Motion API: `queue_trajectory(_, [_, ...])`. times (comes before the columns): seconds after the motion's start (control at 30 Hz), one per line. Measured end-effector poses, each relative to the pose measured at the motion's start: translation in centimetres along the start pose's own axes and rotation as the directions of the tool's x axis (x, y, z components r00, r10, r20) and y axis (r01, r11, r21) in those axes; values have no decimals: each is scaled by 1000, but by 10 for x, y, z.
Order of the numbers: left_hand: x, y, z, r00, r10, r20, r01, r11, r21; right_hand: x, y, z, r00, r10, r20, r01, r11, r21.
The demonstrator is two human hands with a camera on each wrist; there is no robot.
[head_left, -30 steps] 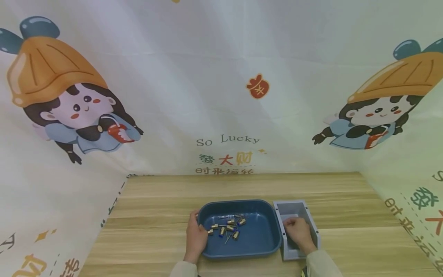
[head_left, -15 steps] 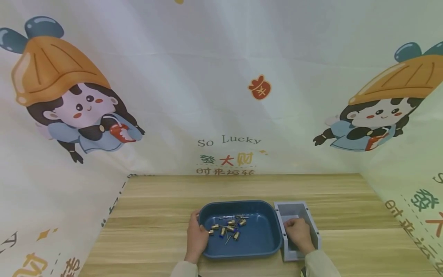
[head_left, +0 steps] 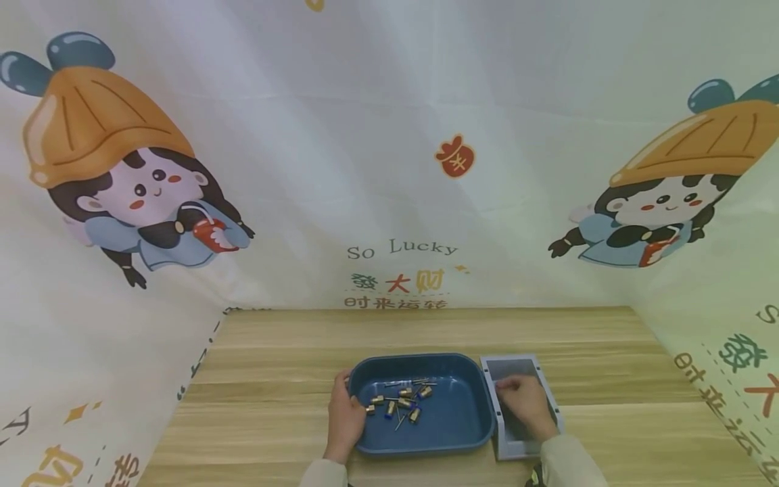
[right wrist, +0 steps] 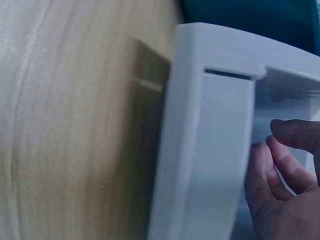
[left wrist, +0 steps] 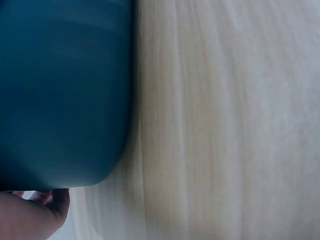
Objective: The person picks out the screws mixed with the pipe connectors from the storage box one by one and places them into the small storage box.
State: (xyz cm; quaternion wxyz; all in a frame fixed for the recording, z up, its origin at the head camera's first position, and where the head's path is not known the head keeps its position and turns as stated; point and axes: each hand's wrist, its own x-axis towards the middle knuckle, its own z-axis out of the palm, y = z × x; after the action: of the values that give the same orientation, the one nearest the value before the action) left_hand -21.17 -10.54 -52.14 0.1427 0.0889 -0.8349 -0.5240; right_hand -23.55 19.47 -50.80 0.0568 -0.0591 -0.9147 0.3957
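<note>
A dark blue rectangular tray (head_left: 453, 443) lies on the wooden table. Inside its left half are several brass fittings (head_left: 406, 392), some with blue ends, and thin metal pins (head_left: 400, 421). My left hand (head_left: 345, 416) grips the tray's left end, thumb over the rim and fingers outside; the left wrist view shows part of this hand (left wrist: 32, 215) beside the tray wall. Right against the tray's other end stands a grey plastic bin (head_left: 511, 448). Over its opening is my right hand (head_left: 526, 406), fingers loosely bent. A gap shows between thumb and fingertips (right wrist: 257, 150), with nothing visible there.
The wood-grain table (head_left: 274, 365) extends around both containers. White printed cloth (head_left: 292, 169) with cartoon figures and lettering hangs behind the table and along both sides.
My right hand has shifted slightly away from me and up, out of the grey bin's interior. My left hand, the tray and the fittings stay as they were.
</note>
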Motion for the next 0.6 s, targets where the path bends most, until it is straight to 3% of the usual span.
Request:
queue_trajectory(0.3, [1, -2, 1, 1000, -21, 18, 21, 1000, -7, 3, -9, -10, 1000, -15, 14, 15, 999, 29])
queue_trajectory(0.6, [0, -1, 0, 1000, -8, 10, 8, 1000, -8, 6, -20, -21, 999, -44, 21, 40, 987, 154])
